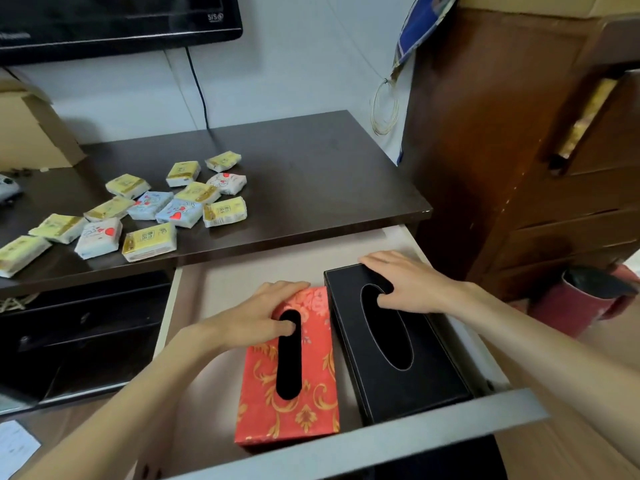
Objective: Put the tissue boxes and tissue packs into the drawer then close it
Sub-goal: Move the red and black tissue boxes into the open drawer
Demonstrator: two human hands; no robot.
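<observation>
1. Both boxes are already in the open drawer [194,306], side by side and touching along their long edges. The red box [289,382] is in the middle, the black box [398,348] hard against the right wall.
2. The left hand [263,318] lies flat on the far end of the red box with a fingertip dipped into its slot. The right hand [407,285] is spread over the far end of the black box, thumb at the slot edge. Neither is really gripping, more pressing and steering.
3. I reckon this step is squaring them up. Best bet: push both snug to the right and toward the front rail, so the bare left part of the drawer stays free.
4. That space matters, because the packs [149,209] are all on the desk [329,174] yet, a loose scatter of yellow and heart-print ones.
5. Check both boxes sit flat and below the desk's edge, or the drawer may snag on closing.
6. Then drop the packs in by handfuls, not singly.
</observation>
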